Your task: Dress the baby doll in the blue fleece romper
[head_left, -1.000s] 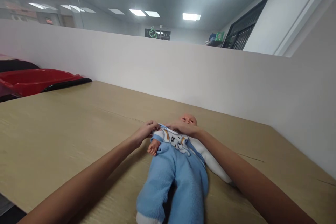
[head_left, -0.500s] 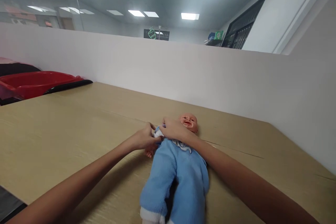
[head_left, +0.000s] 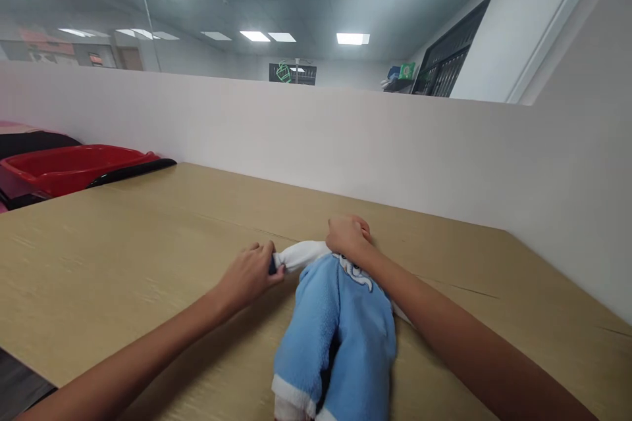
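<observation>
A baby doll lies on its back, in fluffy blue overalls with white cuffs and a white-outlined motif on the chest. Its white sleeve stretches out to the left, fairly straight. My left hand pinches the sleeve's end, where a dark bit shows between thumb and fingers. Closed at the doll's shoulder, my right hand is on the top of the shirt; its fingertips are hidden. That hand covers nearly all of the doll's head. No doll hand shows at the sleeve's end.
The doll lies on a wide tan tabletop with thin seams. A low white wall runs along the back, with glass above its left part. At the far left stands a red plastic tub beside a black edge.
The white sleeve, bunched near the shoulder before, now extends left. My left hand has moved left with its end; my right hand has moved right, over the doll's face. The view has tilted up slightly.
</observation>
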Tool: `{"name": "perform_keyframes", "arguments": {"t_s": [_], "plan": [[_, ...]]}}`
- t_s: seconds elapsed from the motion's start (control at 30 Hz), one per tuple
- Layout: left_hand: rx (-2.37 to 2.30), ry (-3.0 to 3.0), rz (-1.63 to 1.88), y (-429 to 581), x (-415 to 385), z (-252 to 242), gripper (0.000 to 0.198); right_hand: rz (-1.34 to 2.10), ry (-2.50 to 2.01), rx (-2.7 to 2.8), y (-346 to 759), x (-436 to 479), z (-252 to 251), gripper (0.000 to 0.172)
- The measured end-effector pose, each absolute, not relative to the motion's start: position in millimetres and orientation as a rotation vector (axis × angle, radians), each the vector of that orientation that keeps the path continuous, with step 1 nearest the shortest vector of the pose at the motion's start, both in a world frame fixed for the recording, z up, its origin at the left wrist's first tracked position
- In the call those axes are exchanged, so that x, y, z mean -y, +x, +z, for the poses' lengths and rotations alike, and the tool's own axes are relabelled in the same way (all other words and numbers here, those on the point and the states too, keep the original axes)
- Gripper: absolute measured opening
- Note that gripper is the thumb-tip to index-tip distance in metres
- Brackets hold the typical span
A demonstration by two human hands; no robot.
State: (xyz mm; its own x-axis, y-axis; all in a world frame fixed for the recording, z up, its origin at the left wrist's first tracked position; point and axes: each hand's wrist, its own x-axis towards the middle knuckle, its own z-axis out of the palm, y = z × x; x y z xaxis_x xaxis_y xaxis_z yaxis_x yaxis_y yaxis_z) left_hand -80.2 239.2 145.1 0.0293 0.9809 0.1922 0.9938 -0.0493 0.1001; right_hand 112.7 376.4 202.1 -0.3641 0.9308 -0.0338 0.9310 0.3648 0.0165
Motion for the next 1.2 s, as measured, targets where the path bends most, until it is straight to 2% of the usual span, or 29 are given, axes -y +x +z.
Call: {"name": "perform_keyframes", "arguments": {"t_s": [0.17,0.33,0.4,0.53,0.6,0.73,0.87,0.93,1.07,1.13,1.2], "plan": [[2.338,-2.201,-0.374,-101,-268,127,0.042,-0.069,1.75,-2.673,136,-370,200,0.027],[2.227,-2.307,-0.437,-107,-279,122,0.043,-0.338,1.655,-2.753,171,-371,200,0.041],[2.191,-2.333,-0.447,-111,-281,121,0.044,-0.535,1.563,-2.765,192,-370,204,0.045],[2.151,-2.376,-0.485,-116,-286,115,0.047,-1.176,1.261,-2.777,240,-360,205,0.042],[2.143,-2.402,-0.513,-118,-287,112,0.049,-1.321,1.181,-2.783,261,-351,196,0.043],[2.141,-2.416,-0.516,-121,-289,106,0.053,-1.291,1.403,-2.901,292,-329,167,0.05],[2.164,-2.364,-0.442,-125,-291,106,0.053,-1.456,1.646,-2.91,317,-305,143,0.051],[2.149,-2.309,-0.407,-121,-291,111,0.048,-1.331,1.776,-2.941,333,-294,135,0.044],[1.9,-2.339,-0.648,-81,-286,140,0.037,-0.615,1.922,-3.041,368,-275,117,0.037],[1.695,-2.463,-0.831,-42,-284,160,0.035,-0.357,1.915,-3.057,381,-269,107,0.044],[1.425,-2.667,-0.881,2,-286,175,0.034,-0.277,1.933,-3.053,387,-267,99,0.055]]}}
